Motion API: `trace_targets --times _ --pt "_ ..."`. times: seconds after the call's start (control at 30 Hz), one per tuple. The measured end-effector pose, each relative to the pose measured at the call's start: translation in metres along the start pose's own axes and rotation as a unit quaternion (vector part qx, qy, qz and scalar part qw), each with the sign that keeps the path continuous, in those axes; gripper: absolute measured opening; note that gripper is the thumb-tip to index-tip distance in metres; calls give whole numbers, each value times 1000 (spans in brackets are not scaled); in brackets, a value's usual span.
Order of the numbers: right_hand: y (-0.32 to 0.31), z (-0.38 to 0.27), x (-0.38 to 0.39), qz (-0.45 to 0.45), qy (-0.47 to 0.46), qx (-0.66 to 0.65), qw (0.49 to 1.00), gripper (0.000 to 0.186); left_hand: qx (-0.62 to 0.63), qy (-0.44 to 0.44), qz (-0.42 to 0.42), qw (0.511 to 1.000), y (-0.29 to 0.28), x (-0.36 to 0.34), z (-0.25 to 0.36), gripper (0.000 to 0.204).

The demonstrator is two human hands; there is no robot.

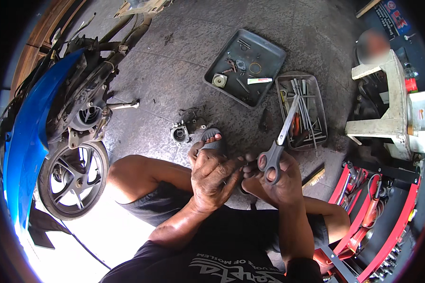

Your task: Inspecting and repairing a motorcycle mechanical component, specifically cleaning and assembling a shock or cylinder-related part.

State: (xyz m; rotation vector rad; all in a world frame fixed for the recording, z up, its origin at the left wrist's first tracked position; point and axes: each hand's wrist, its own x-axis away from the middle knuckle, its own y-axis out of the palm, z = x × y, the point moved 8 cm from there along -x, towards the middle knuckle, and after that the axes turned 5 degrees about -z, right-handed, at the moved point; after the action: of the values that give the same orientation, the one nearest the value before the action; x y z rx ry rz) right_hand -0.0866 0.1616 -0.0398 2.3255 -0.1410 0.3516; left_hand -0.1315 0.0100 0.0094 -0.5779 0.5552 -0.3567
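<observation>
Scissors [279,142] showed silver blades [290,118], grey handles [273,154] lined red. Motorcycle fairing [28,127] was bright blue; parts tray [265,55], dark grey; tool chest [400,226], red and black. T-shirt [172,259] was black, white-printed; floor [179,61], mottled grey.

Scissors [281,141] (grey-handled) held, blades together, tips pointing forward.

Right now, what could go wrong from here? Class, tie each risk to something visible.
The silver-bladed scissors with dark grey handles sit in the right hand, close to the left hand; a careless turn might nick it.

The grey metal part with a round opening lies on the grey floor near the sandalled foot, which could knock it.

The thin orange ring lies loose in the wide black rectangular tray and might get lost if that tipped.
</observation>
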Motion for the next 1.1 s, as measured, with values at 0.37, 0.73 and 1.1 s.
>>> trace_targets --times 0.37,0.73,1.1 --pt "23 -33 15 -120 -94 207 966 40 515 -394 -87 756 34 29 -33 18" --pt "-8 4 46 10 8 61 998 36 490 -408 2 770 17 12 -15 11" --pt "14 2 69 9 11 493 870 36 473 -327 44 817 19 17 -10 8"
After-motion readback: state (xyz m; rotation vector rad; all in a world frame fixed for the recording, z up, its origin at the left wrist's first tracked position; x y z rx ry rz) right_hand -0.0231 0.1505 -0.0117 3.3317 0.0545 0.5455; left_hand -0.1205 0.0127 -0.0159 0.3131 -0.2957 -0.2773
